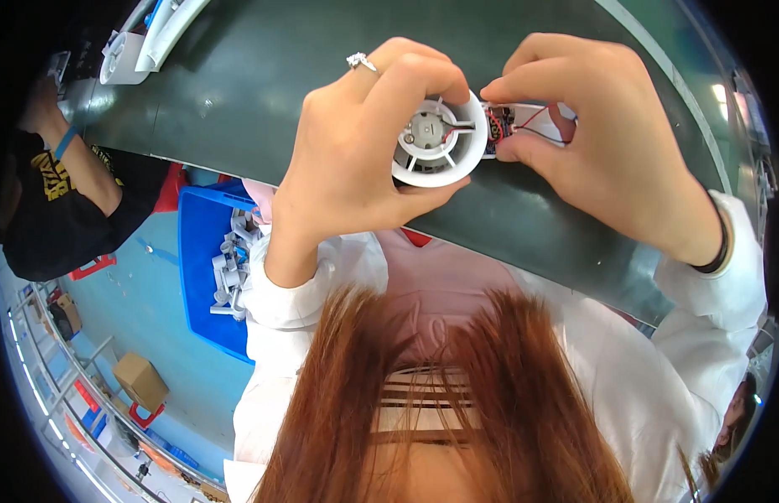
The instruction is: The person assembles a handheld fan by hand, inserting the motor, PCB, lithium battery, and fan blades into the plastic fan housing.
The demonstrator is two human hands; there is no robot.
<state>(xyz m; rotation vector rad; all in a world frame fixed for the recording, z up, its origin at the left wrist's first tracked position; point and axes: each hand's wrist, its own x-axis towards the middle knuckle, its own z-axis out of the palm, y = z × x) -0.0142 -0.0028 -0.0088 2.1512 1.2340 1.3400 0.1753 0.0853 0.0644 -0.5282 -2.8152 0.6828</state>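
Above the dark green work surface (264, 92), my left hand (343, 138) is wrapped round a small white fan housing (477, 134). Inside its ring sits a round grey motor (429, 130) on spokes. To the right of the ring, a white handle shell shows its inside, with a circuit board (498, 124) and thin red and black wires (532, 124). My right hand (612, 126) is closed at this handle, its thumb and index finger gripping around the board end. The right hand's other fingers curl behind, partly hidden.
A blue bin (188, 260) holding several grey-white parts (228, 272) stands below the table edge at my left. White fan parts (125, 60) lie at the far left of the surface. Another person's arm (88, 168) is at the left edge. A cardboard box (140, 380) stands behind.
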